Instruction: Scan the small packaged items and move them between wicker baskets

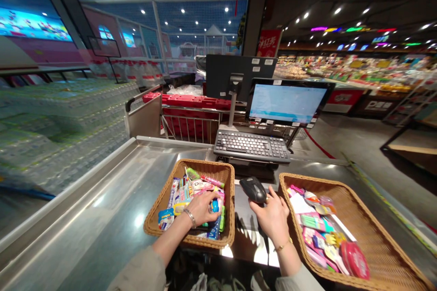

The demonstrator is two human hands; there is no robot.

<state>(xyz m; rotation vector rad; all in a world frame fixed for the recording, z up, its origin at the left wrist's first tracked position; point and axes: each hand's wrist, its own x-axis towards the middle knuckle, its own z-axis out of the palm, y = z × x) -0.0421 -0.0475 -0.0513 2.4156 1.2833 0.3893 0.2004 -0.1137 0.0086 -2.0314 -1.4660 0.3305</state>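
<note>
My left hand (204,208), with a silver bangle at its wrist, reaches into the left wicker basket (153,209). Its fingers are closed round a small blue rounded item (214,206), whose kind I cannot make out. About it lie several small packaged goods, among them a white Dove packet (200,184), a pink tube (212,181) and a dark blue pack (214,229). Between the two baskets, my right hand (272,216) is wrapped round a black barcode scanner (253,189), its head pointing up and left.
On the right stands a larger wicker basket (382,218) with colourful small goods and a round red container (355,259). Beyond the metal counter (119,200) are a keyboard (251,144), a lit monitor (288,102) and a trolley (191,122). Shrink-wrapped bottles (64,122) are stacked left.
</note>
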